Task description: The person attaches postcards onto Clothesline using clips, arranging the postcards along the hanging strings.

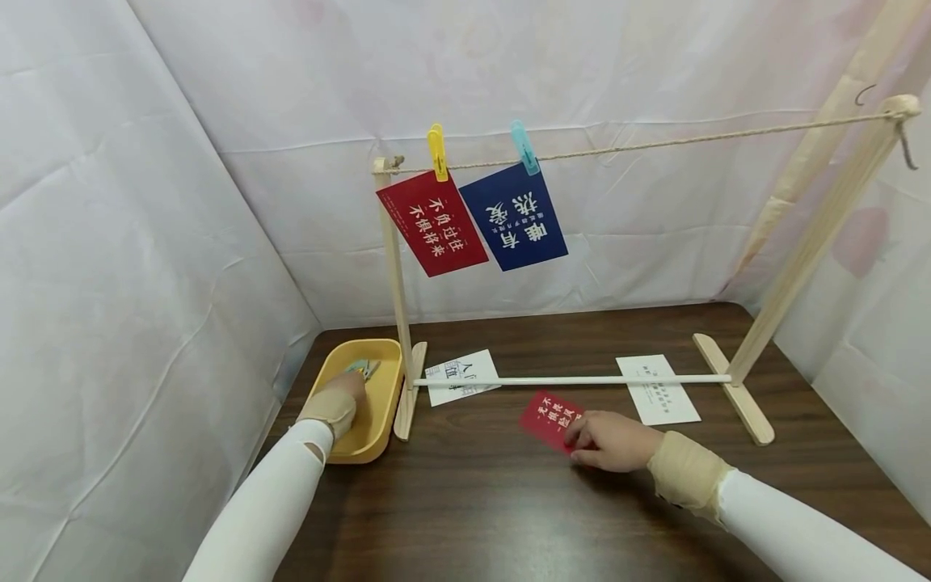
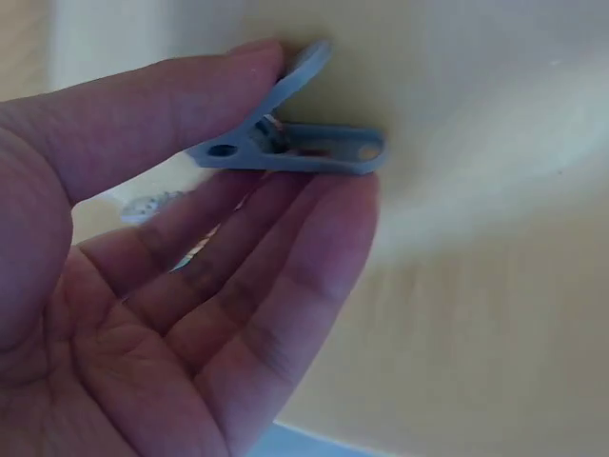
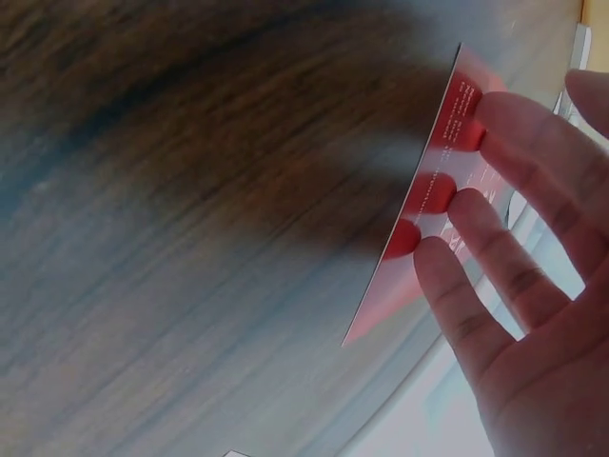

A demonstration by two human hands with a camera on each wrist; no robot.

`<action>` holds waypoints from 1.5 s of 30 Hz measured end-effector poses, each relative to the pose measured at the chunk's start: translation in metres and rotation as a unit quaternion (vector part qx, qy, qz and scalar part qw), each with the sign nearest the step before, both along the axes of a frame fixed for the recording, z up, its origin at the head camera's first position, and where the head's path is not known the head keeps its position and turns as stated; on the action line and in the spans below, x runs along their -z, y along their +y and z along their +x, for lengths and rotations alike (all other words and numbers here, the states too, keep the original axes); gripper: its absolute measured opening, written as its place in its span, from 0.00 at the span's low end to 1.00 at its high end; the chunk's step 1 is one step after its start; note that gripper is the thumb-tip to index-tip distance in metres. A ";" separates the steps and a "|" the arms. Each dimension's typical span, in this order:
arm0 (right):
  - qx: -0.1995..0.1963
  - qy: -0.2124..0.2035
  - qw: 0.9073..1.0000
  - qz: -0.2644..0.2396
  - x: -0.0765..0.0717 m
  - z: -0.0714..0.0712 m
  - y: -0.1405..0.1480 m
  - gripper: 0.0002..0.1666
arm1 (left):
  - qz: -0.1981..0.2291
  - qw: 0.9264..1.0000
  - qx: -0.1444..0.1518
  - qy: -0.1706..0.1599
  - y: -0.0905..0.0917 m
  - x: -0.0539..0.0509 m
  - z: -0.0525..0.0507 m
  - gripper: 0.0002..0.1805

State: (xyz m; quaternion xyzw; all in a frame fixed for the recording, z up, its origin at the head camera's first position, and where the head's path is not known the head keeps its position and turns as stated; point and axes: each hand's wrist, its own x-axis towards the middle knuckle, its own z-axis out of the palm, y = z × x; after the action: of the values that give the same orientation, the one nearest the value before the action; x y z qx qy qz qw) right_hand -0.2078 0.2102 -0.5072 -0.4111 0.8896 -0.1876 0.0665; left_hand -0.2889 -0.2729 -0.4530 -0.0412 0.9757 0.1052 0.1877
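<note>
Your left hand (image 2: 214, 286) pinches a clothespin (image 2: 328, 164), half-hidden pieces (image 2: 147, 206) behind it, while your right hand (image 1: 614, 440), unclenched, touches and partly covers a red card (image 1: 549, 420).

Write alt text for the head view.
A person's right hand touches a red card; their left hand is in a yellow tray on the dark table. Beyond, another red card and a blue card hang clipped to a rope.
</note>
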 end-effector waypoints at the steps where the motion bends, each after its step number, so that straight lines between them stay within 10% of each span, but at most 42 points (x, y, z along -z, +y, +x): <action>1: -0.007 0.003 1.000 -0.003 -0.001 0.000 0.000 0.10 | -0.007 1.000 0.006 0.004 0.001 0.002 -0.003 0.14; 6: -0.013 -0.009 1.000 -0.011 -0.004 0.001 -0.003 0.09 | -0.045 0.997 0.054 0.018 -0.009 0.032 -0.033 0.20; 11: 0.062 -0.023 0.998 -0.014 -0.005 -0.002 -0.007 0.09 | -0.043 0.998 0.052 0.007 -0.026 0.060 -0.058 0.28; 20: 0.211 -0.031 0.977 0.008 -0.010 -0.015 -0.020 0.32 | -0.063 0.996 0.014 -0.062 -0.020 0.033 -0.044 0.23; 31: 0.229 -0.045 0.970 0.064 -0.008 -0.022 -0.030 0.48 | -0.054 0.996 0.031 -0.064 -0.041 0.062 -0.063 0.21; 45: 0.243 -0.085 0.964 0.067 0.005 -0.026 -0.028 0.50 | -0.032 0.999 0.032 -0.011 -0.027 0.018 -0.037 0.15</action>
State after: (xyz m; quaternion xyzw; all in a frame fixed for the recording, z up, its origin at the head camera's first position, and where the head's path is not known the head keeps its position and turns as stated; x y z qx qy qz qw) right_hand -0.2339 0.1827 -0.5120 -0.1601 0.9642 -0.1727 0.1221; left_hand -0.3262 -0.3000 -0.4715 -0.0167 0.9772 0.0669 0.2006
